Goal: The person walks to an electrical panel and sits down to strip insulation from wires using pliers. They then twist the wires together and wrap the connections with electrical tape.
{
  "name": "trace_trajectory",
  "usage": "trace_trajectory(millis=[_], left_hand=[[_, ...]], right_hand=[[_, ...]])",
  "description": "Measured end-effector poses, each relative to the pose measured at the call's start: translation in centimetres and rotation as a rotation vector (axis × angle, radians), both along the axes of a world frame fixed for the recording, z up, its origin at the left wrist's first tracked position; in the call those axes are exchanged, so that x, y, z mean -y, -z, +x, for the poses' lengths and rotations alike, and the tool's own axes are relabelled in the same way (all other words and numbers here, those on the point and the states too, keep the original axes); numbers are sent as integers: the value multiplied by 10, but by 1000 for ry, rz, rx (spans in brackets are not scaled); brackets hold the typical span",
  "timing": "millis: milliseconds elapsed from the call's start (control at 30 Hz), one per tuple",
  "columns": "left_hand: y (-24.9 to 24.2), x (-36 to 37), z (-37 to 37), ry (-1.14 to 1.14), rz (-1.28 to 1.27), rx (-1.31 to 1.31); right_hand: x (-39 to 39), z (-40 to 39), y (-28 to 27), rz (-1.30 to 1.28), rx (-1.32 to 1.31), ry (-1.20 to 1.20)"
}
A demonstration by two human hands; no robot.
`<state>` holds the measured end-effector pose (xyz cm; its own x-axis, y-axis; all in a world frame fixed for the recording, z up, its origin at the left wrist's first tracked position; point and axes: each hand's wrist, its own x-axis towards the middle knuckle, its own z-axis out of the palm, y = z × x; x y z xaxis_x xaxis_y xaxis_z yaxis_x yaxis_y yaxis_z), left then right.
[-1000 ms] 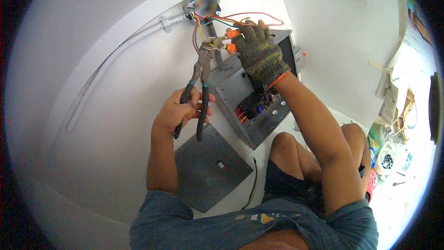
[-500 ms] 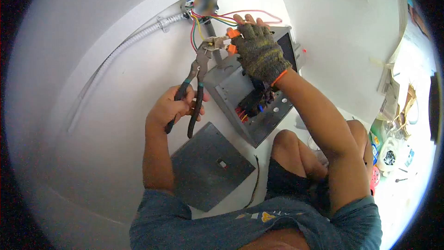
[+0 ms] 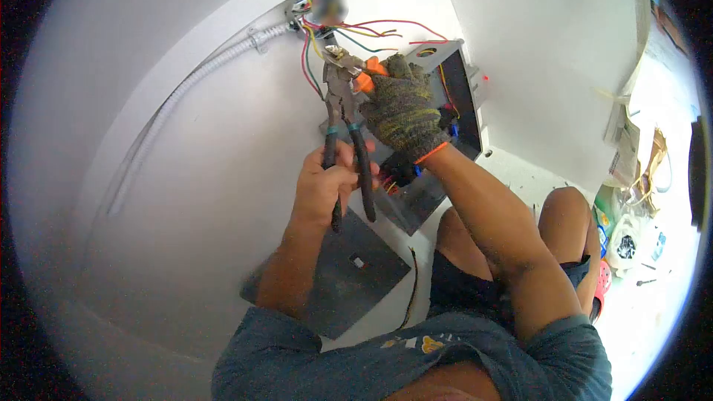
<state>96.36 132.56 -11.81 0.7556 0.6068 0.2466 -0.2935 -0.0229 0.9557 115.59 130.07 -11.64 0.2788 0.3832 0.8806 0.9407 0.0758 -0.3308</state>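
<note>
My bare left hand [image 3: 321, 189] grips one black handle of the black-handled pliers [image 3: 340, 96], which have teal bands and point upward. The second handle hangs beside my fingers. My right hand [image 3: 405, 108], in a grey-green fingerless knit glove, is closed around the orange handles of smaller pliers [image 3: 369, 74]. The heads of both tools overlap just below the round junction box [image 3: 298, 15]. Red, green and yellow wires [image 3: 307, 67] hang beside the jaws. Other loose wires [image 3: 386, 32] stretch to the right above my gloved hand.
Behind my right hand, an open grey metal enclosure [image 3: 412, 215] has wiring inside. A grey panel [image 3: 356, 282] lies below my left hand, next to a short dark cable [image 3: 413, 289]. White flexible conduit [image 3: 208, 67] runs to the junction box. Bags [image 3: 625, 245] stand at far right.
My left hand and the black-handled pliers have shifted right. My gloved hand has come down slightly, its fingers now curled around the orange handles, and the wire ends above it are exposed.
</note>
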Motion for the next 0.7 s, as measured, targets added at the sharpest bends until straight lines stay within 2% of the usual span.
trace_trajectory(millis=[100,267,367,433,700], left_hand=[[8,1,15,4,-42,49],[15,-4,21,42,-110,113],[16,-10,16,119,-125,154],[22,-20,13,300,-142,211],[28,-20,14,439,-263,310]], right_hand=[[-7,6,6,28,-27,62],[-11,5,6,240,-25,96],[-13,-1,7,255,-56,92],[-9,-4,6,253,-69,96],[-3,-12,-2,244,-95,85]])
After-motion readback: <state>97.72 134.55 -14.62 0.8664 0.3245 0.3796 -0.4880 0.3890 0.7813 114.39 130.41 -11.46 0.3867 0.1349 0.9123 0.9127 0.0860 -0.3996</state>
